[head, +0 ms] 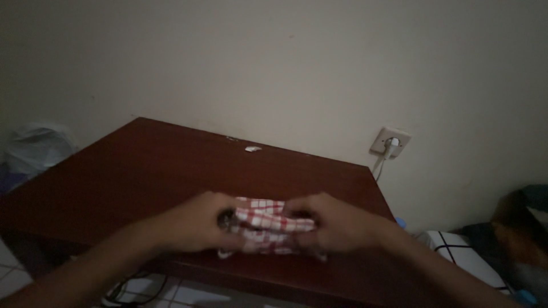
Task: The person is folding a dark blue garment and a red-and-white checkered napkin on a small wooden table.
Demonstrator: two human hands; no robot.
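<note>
**Two hands on a checked cloth, desk front edge**

Left hand (pixel 197 223): closed on the left end of the cloth, fingers curled over and under the fabric, knuckles toward the camera. Forearm enters from the lower left.

Right hand (pixel 326 223): closed on the right end of the same cloth, fingers bunched over the fabric. Forearm enters from the lower right.

Cloth (pixel 265 225): red-and-white checked, bunched or folded into a short band between the two hands. Lies on the desk near its front edge; a bit of the lower hem shows below the hands.

Desk (pixel 142 165): dark reddish-brown wood, flat top, back edge set against the wall. One small pale object (pixel 252 149) lies near the back edge, well apart from the cloth; too small to identify.

Wall (pixel 285 68): plain, pale, dimly lit.

Wall socket (pixel 390 141): white, to the right of the desk, with a white plug in it and a cable hanging down.

Plastic bag (pixel 37 145): pale, crumpled, left of the desk.

Floor (pixel 188 294): pale tiles, with dark cables lying below the desk's front edge.

Bedding (pixel 456 251): white with dark grid lines, lower right, beside dark items that cannot be made out.
</note>
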